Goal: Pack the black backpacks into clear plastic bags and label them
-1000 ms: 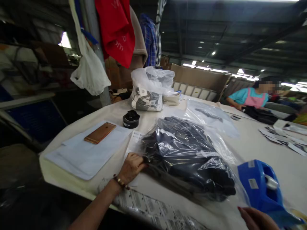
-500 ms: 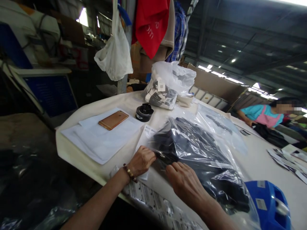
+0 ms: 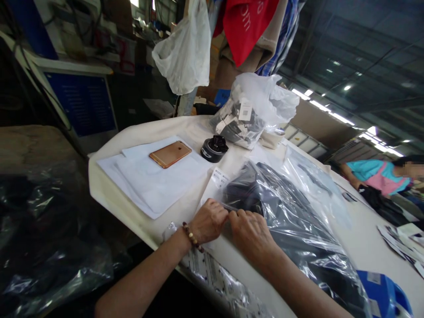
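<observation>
A clear plastic bag (image 3: 298, 216) with folded black clothing inside lies on the pale-covered table (image 3: 139, 132). My left hand (image 3: 210, 220), with a beaded bracelet at the wrist, is closed on the bag's near left edge. Right beside it, my right hand (image 3: 248, 232) is closed on the same edge, fingers curled over the plastic. The two hands nearly touch. Just beyond them lies a white sheet of barcode labels (image 3: 217, 180), partly covered by the bag. Fingertips of both hands are hidden from view.
White papers (image 3: 145, 185) with a gold phone (image 3: 170, 154) lie left. Behind stand a black round container (image 3: 214, 149) and a plastic bag of tags (image 3: 245, 115). A blue plastic object (image 3: 384, 293) is at right; a person (image 3: 380, 176) handles black cloth farther off.
My right hand has moved left along the bag's edge, up against my left hand. The camera view has shifted, so the surroundings sit farther right in the picture.
</observation>
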Demonstrator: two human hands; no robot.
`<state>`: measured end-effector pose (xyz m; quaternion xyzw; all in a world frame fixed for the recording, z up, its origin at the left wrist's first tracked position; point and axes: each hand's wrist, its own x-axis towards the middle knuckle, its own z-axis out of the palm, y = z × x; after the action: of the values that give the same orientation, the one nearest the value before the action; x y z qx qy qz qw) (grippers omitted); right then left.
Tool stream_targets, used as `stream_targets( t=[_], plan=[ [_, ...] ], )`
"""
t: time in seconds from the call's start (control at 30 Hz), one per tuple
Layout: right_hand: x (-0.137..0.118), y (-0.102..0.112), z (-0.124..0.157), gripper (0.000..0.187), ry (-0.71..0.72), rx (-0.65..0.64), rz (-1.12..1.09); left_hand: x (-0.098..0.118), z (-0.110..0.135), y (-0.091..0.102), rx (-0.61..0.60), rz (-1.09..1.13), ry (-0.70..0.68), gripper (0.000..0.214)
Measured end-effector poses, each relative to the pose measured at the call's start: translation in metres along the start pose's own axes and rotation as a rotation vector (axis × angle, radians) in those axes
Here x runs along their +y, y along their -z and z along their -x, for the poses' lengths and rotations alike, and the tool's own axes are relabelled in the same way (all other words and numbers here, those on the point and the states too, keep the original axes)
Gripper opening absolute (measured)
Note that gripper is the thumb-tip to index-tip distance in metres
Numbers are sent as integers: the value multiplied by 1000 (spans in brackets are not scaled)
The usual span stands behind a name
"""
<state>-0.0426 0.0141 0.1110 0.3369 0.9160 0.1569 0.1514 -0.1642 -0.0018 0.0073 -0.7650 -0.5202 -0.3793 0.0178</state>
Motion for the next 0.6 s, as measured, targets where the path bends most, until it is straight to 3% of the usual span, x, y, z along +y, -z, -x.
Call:
stream_targets(
  t=[0.13, 0.33, 0.6],
  plan=[
    [-5, 7, -8, 22, -108, -54, -20, -1, 2, -1, 33, 1, -2, 21],
    [-10, 4, -10, 21, -183, -16, -47, -1, 2, -1, 83, -4, -19, 20],
    [-18, 15, -3, 23, -112, -37, -112, -11, 6, 10, 219, 60, -169, 31]
  ],
)
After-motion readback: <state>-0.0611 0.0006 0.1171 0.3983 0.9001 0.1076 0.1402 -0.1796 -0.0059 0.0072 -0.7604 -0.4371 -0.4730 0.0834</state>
